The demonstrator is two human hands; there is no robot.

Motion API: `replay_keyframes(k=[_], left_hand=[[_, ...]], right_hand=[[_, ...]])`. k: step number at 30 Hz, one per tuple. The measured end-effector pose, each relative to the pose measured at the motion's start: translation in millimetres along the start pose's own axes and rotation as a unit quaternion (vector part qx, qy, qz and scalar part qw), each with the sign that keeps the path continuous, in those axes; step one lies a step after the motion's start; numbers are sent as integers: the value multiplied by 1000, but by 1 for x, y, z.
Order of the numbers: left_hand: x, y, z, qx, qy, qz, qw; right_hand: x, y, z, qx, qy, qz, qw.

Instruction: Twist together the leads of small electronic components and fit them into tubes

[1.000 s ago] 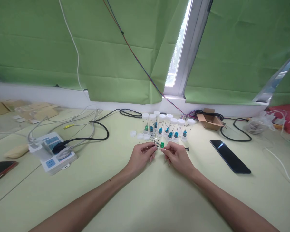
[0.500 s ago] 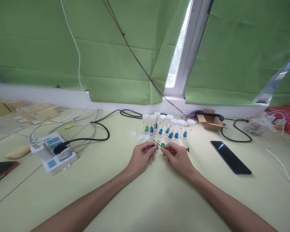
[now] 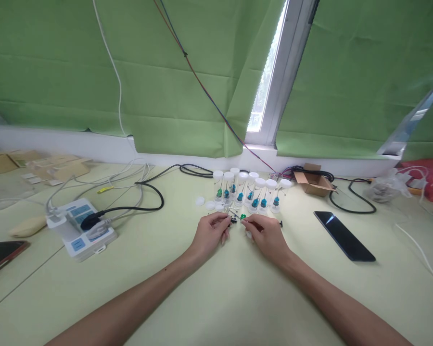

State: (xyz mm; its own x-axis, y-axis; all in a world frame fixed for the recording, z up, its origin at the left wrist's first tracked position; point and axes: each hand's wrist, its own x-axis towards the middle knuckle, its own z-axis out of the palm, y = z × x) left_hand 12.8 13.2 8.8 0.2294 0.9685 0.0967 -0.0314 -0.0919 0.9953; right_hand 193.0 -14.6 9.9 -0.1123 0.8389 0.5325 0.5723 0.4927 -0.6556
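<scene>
My left hand (image 3: 211,233) has thumb and fingertips pinched round a small black part (image 3: 234,220). Opposite it, my right hand (image 3: 265,235) is closed in a pinch, its fingertips against or just in front of a small green piece (image 3: 243,217); what it grips is too small to make out. A translucent whitish bit (image 3: 248,234) shows under the right fingers. Just beyond both hands stand several clear tubes (image 3: 242,187) with white caps, holding blue or green pieces on thin stems. White discs (image 3: 199,201) lie left of them. A black T-shaped piece (image 3: 281,224) pokes out beside my right hand.
A dark phone (image 3: 344,235) lies to the right, with an open cardboard box (image 3: 313,182) behind it. On the left is a white power strip (image 3: 81,228) with plugs and cables. A black cable (image 3: 155,208) loops across the back of the table (image 3: 216,298).
My hands have drawn slightly apart at the fingertips. A thin dark upright rod above my left fingertips no longer shows there. The tubes have stayed in place.
</scene>
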Motion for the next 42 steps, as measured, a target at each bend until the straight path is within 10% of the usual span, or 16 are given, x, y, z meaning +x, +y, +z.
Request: replay_keyframes(k=[42], left_hand=[[-1,-9,-2,85,37,48,995]], right_hand=[[2,2,0,-102,-31,-13,994]])
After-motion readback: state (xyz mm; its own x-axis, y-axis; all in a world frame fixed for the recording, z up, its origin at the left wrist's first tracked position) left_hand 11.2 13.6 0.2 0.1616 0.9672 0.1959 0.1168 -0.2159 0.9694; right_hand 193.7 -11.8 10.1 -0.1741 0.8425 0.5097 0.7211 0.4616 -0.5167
